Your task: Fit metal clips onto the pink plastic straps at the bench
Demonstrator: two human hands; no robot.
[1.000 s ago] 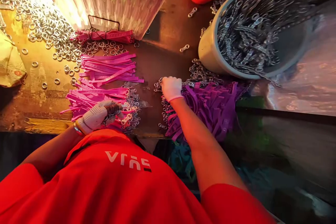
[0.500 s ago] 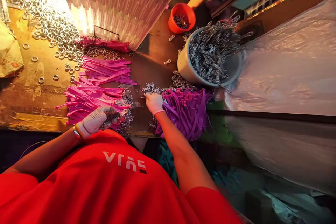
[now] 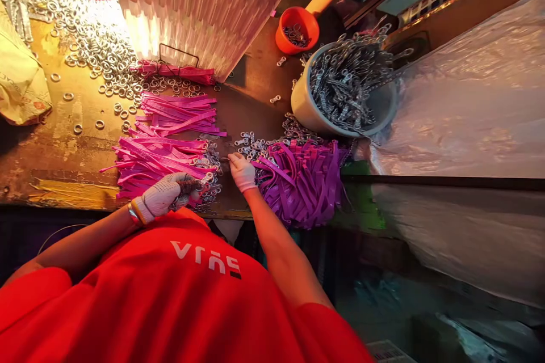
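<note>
Three heaps of pink straps (image 3: pixel 164 161) lie on the surface (image 3: pixel 63 170) left of the grey tub (image 3: pixel 304 108): one near the person's chest, one above it, and a thin bundle by the ribbed shade (image 3: pixel 213 5); a single purple pile (image 3: pixel 304 181) sits just below the tub. The tub is full of metal clips (image 3: pixel 344 88), and more clips are scattered between it and the purple pile. One orange scoop (image 3: pixel 298 31) with a few clips in it stands just above the tub. Loose rings (image 3: pixel 97 51), too many to count, spread far left of the tub under the light, with a crumpled bag (image 3: pixel 21 85) beyond them. Clear plastic sheeting (image 3: pixel 464 108) lies to the right of the tub. Both hands wear white gloves. The left hand (image 3: pixel 164 195) is curled shut over the near pink heap, gripping straps with clips at their ends. The right hand (image 3: pixel 242 171) rests on the surface at the left edge of the purple pile, fingers drawn together at a small clip; whether it actually pinches the clip cannot be told.
</note>
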